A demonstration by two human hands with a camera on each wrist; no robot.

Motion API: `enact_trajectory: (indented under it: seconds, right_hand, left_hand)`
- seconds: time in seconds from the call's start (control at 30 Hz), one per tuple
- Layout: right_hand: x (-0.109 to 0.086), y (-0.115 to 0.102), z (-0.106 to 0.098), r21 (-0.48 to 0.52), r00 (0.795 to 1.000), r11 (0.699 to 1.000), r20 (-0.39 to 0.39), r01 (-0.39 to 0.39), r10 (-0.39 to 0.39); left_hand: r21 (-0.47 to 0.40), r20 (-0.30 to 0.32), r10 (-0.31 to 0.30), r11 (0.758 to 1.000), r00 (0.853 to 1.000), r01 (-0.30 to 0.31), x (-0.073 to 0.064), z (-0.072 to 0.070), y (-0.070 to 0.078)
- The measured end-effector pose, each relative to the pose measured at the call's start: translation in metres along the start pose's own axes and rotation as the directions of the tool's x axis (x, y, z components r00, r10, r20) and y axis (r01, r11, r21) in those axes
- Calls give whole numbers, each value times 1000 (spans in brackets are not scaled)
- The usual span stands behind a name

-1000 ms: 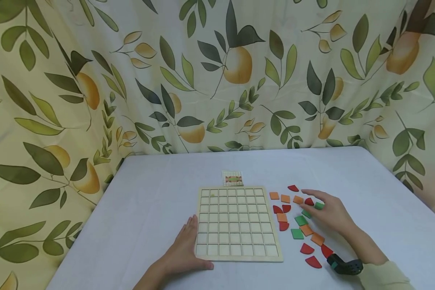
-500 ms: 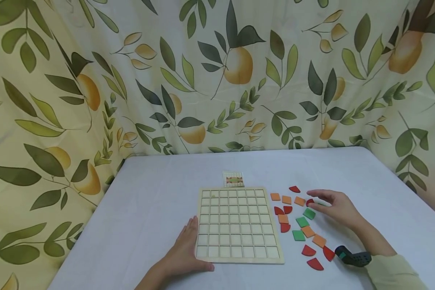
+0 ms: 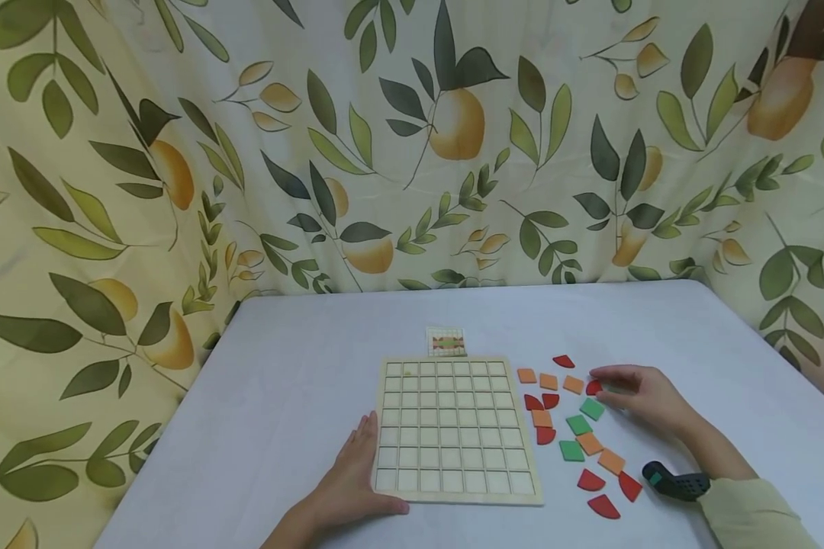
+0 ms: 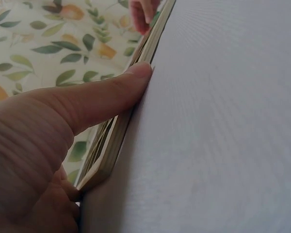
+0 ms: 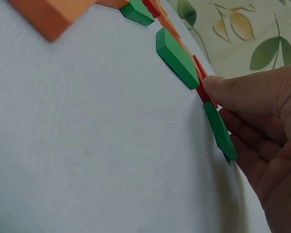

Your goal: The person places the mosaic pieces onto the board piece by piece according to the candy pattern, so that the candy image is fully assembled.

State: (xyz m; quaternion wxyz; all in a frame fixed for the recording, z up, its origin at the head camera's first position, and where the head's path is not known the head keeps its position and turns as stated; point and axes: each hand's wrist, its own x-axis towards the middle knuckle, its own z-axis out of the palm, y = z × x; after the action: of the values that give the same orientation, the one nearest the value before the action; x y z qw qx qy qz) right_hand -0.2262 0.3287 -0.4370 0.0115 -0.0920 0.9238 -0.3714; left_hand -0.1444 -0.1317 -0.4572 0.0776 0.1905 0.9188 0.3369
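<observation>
My left hand (image 3: pixel 343 476) rests at the near left corner of a pale wooden grid board (image 3: pixel 467 498), whose square cells hold no pieces. Its fingers lie along the left side; in the left wrist view the thumb (image 4: pixel 121 90) presses the front edge. Right of the board, my right hand (image 3: pixel 648 396) is low over the loose pieces, thumb and forefinger apart. A red wedge-shaped piece (image 3: pixel 593 387) shows between those fingertips. In the right wrist view a green tile (image 5: pixel 220 132) stands edge-on right beside the fingers; the hand hides it from the head view.
A small pattern card (image 3: pixel 446 342) lies behind the board. Scattered on the right are orange square tiles (image 3: pixel 548 381), several green tiles (image 3: pixel 571 451) and red curved pieces (image 3: pixel 603 506). A white cloth covers the table (image 3: pixel 302 366); a leaf-patterned curtain (image 3: pixel 412 213) hangs behind.
My right hand has moved right, from the orange tile and red piece toward the green tile it now covers. The left hand stays at the board's corner. The head view has shifted slightly.
</observation>
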Motion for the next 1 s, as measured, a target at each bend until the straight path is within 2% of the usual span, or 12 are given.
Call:
enact_trajectory:
  seconds: [0.2,0.53,1.0]
  right_hand:
    - [4,-1,0,-19,999,999,18,29,-28]
    - [3,-6,5,-61,1000,998,14,9,-9]
    - [2,-7,6,-43,1000,999,-16,12,-12]
  left_hand:
    - [-9,-9,8,1000,1000,-8,0,0,1]
    - [2,-6,-5,1000,1000,5,1,1,0]
    - [10,-2,5,1000,1000,-5,0,0,0]
